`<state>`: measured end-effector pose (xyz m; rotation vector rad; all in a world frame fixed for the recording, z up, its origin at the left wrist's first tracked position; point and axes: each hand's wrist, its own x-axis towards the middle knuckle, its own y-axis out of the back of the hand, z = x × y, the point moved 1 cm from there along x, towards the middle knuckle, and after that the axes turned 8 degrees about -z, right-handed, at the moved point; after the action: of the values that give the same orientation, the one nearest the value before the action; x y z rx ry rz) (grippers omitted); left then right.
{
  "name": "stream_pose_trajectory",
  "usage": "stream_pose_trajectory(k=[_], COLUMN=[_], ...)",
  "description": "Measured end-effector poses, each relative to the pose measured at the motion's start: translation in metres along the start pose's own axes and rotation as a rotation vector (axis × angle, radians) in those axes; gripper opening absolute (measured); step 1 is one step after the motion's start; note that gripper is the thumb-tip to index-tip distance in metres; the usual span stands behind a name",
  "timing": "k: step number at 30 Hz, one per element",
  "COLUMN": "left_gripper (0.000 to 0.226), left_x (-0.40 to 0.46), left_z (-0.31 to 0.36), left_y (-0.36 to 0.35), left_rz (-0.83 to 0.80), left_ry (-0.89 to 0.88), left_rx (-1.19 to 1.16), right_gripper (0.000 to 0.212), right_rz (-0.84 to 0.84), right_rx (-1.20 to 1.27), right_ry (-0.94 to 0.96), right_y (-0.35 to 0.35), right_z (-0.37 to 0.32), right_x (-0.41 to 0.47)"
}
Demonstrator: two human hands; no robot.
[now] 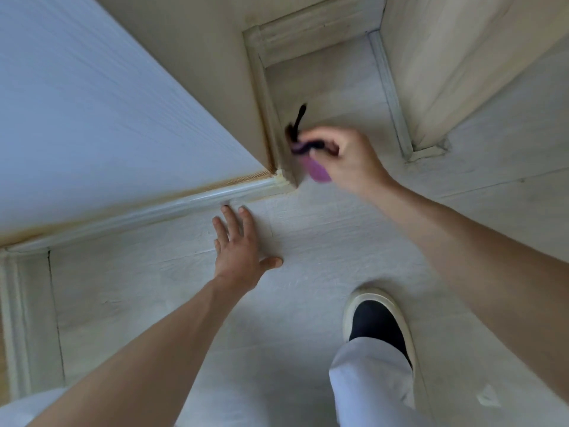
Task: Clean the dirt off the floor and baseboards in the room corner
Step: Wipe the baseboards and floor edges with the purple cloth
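Observation:
My right hand [348, 158] grips a small purple-handled brush [311, 158] with dark bristles, blurred by motion, held against the baseboard [271, 112] just past the outer wall corner [284, 180]. My left hand [240, 241] rests flat on the pale floor [308, 235], fingers straight, fingertips touching the foot of the white baseboard [138, 211] along the left wall. A brownish stain line runs along the top of that left baseboard.
A narrow recess [323, 72] lies behind the corner, closed by baseboards at the back and right. Another wall corner [428, 149] stands at the right. My foot in a dark sock and pale slipper [375, 318] is planted on the floor below.

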<state>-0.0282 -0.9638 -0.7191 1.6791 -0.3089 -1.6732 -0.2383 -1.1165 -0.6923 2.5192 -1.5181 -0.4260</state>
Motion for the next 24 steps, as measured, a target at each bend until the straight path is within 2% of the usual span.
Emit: stream_pose_trajectory(k=[2, 5, 8, 9, 13, 15, 19, 21, 23, 24], left_gripper=[0.131, 0.132, 0.133, 0.133, 0.134, 0.134, 0.135, 0.135, 0.136, 0.135], left_x=[0.0, 0.001, 0.0, 0.001, 0.002, 0.001, 0.002, 0.001, 0.001, 0.002], left_z=[0.0, 0.001, -0.001, -0.001, -0.005, -0.004, -0.002, -0.002, -0.003, -0.004], left_y=[0.001, 0.001, 0.0, 0.0, -0.001, -0.002, -0.001, -0.001, -0.001, -0.002], left_rz=[-0.009, -0.012, 0.002, -0.002, -0.004, 0.007, 0.001, 0.003, 0.003, 0.01], left_ry=[0.008, 0.015, 0.013, 0.004, 0.012, 0.003, 0.013, 0.009, 0.001, -0.008], left_rx=[0.004, 0.009, -0.003, -0.007, -0.026, -0.015, -0.029, -0.035, -0.04, -0.042], right_gripper=[0.036, 0.034, 0.028, 0.027, 0.033, 0.033, 0.032, 0.026, 0.019, 0.019], right_rz=[0.094, 0.153, -0.027, -0.036, 0.406, 0.481, 0.399, 0.287, 0.161, 0.17], right_rx=[0.058, -0.042, -0.178, -0.194, -0.076, -0.037, -0.109, -0.118, -0.123, -0.086], right_ry=[0.008, 0.074, 0.119, 0.108, -0.032, -0.059, -0.045, -0.035, -0.09, -0.152], right_y=[-0.021, -0.061, -0.075, -0.076, -0.061, -0.063, -0.086, -0.077, -0.06, -0.05], right_z=[-0.009, -0.018, -0.019, -0.019, -0.014, -0.015, -0.028, -0.023, -0.01, -0.002], right_x=[0.012, -0.025, -0.071, -0.078, -0.061, -0.047, -0.034, -0.045, -0.06, -0.062])
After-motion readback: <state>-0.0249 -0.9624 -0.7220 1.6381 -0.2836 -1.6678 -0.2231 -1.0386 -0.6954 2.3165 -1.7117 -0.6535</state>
